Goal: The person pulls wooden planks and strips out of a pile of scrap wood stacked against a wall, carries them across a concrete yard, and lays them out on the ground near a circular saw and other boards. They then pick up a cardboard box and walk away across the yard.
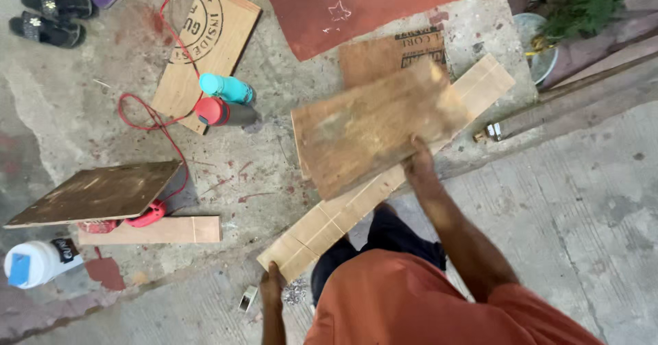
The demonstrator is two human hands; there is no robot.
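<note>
Wood fills the frame: a person in an orange shirt stands over a concrete floor (562, 201), the right hand (418, 163) clenched on the lower edge of a plywood panel (377, 129), which is tilted, blurred and raised above a long plank (384, 184); the left hand (272, 285) grips the plank's near end, fingers curled over its corner; the plank runs diagonally from that hand toward the upper right, pencil lines across it, its far end near a metal bowl (538, 50). The panel is held by one edge only, so it looks liable to swing or slip and drop onto the plank or the person's legs; whether it touches the plank cannot be told. To the left a red cable (147, 115) loops across the floor past a teal and red tool (223, 98) and under a propped dark board (96, 194); it seems a likely snag for a foot or a dragged plank. A white bottle (38, 263) and a short strip (161, 230) lie beyond; sandals (51, 13) sit top left. Open room lies to the right, on the smoother slab; the left side is crowded.
</note>
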